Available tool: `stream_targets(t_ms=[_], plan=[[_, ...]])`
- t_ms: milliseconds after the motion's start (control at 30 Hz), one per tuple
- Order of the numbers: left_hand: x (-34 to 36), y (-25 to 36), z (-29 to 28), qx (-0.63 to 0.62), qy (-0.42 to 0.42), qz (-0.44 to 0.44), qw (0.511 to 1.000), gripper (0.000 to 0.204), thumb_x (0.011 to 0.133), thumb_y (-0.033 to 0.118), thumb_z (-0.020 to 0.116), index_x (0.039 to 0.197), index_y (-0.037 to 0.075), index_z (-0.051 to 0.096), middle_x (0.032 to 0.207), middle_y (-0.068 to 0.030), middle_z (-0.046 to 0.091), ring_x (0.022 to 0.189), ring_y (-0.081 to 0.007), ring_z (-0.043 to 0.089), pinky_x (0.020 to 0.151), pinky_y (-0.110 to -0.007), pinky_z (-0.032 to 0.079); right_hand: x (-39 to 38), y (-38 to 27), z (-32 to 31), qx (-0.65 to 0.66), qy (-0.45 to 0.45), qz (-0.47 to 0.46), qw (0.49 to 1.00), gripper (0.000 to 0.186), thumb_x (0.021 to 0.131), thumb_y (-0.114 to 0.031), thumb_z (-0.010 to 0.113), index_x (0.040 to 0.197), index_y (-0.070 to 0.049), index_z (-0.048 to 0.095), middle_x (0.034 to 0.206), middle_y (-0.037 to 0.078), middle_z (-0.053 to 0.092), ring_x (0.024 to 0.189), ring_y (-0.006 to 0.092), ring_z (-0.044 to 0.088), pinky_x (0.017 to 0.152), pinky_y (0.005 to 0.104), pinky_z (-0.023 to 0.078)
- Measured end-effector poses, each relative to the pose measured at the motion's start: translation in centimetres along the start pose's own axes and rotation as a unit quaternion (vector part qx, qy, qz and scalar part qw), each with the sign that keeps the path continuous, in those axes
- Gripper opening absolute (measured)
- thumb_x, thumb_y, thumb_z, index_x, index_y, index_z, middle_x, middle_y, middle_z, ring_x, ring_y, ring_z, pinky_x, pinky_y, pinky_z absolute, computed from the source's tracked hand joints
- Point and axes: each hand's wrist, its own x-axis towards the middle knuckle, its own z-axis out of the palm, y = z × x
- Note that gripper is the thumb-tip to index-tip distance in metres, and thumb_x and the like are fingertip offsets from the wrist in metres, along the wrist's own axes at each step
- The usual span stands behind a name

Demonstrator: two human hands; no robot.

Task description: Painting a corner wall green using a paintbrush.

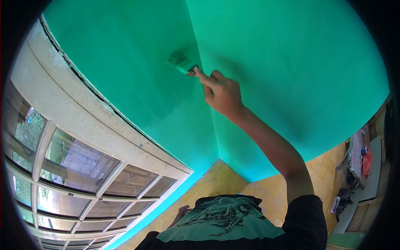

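Note:
My right hand is raised with its fingers closed around the handle of a paintbrush. Green paint coats the brush's ferrule, and its dark bristles point up and left. The bristles are at the left green wall, close to the corner where it meets the right green wall. A slightly darker green patch surrounds the brush on the left wall. Low beside my body, my left hand shows only in part past my shirt. Its fingers are too small and hidden to read.
A white-framed window with several panes runs along the left, below a pale, cracked frame board. Yellow tiles cover the floor. Cluttered boards, a red plastic bag and a dark bag are at the right.

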Motion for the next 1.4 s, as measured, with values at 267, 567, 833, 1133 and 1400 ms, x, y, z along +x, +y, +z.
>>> stream_targets(t_ms=[267, 567, 833, 1133, 1400], plan=[[-1.5, 4.2, 1.0, 0.119, 0.013, 0.018, 0.993, 0.041, 0.096, 0.019, 0.046, 0.130, -0.003, 0.046, 0.134, -0.0203, 0.050, 0.106, -0.0370, 0.062, 0.085, -0.047, 0.054, -11.1, -1.0, 6.7, -0.010, -0.147, 0.041, 0.988, 0.047, 0.078, -0.006, 0.061, 0.123, -0.021, 0.063, 0.071, 0.007, 0.055, 0.053, 0.0268, 0.058, 0.047, 0.0386, 0.049], [-2.3, 5.1, 0.2, 0.176, -0.004, 0.025, 0.984, 0.041, 0.096, 0.017, 0.041, 0.131, -0.004, 0.045, 0.135, -0.0198, 0.050, 0.107, -0.0378, 0.062, 0.086, -0.046, 0.054, -5.6, 0.8, 3.0, 0.089, -0.287, 0.077, 0.951, 0.030, 0.081, -0.007, 0.058, 0.105, -0.019, 0.073, 0.073, 0.006, 0.067, 0.063, 0.0268, 0.064, 0.056, 0.0400, 0.050], [-1.5, 7.4, 1.2, 0.222, -0.023, 0.022, 0.974, 0.042, 0.097, 0.015, 0.037, 0.132, -0.005, 0.044, 0.135, -0.0193, 0.051, 0.107, -0.0385, 0.062, 0.087, -0.046, 0.054, -1.2, 0.4, 0.9, 0.093, -0.077, 0.083, 0.989, 0.031, 0.085, -0.006, 0.060, 0.115, -0.009, 0.065, 0.079, 0.009, 0.069, 0.060, 0.0244, 0.063, 0.051, 0.0371, 0.047], [3.2, -0.6, 1.8, -0.307, 0.027, -0.082, 0.948, 0.042, 0.095, 0.012, 0.038, 0.132, -0.007, 0.045, 0.137, -0.0191, 0.049, 0.110, -0.0368, 0.061, 0.088, -0.044, 0.054, -7.2, 1.1, 5.3, 0.140, -0.160, 0.173, 0.962, 0.020, 0.093, -0.014, 0.053, 0.109, -0.009, 0.065, 0.077, 0.016, 0.064, 0.062, 0.0356, 0.059, 0.054, 0.0423, 0.046], [4.4, 0.2, 0.8, -0.144, -0.007, -0.034, 0.989, 0.042, 0.093, 0.018, 0.045, 0.129, -0.002, 0.050, 0.133, -0.0156, 0.055, 0.111, -0.0311, 0.062, 0.089, -0.041, 0.053, -10.4, 4.8, 6.6, 0.105, -0.350, 0.301, 0.881, 0.024, 0.090, -0.024, 0.056, 0.086, -0.003, 0.066, 0.070, 0.020, 0.060, 0.066, 0.0363, 0.059, 0.060, 0.0469, 0.043]])
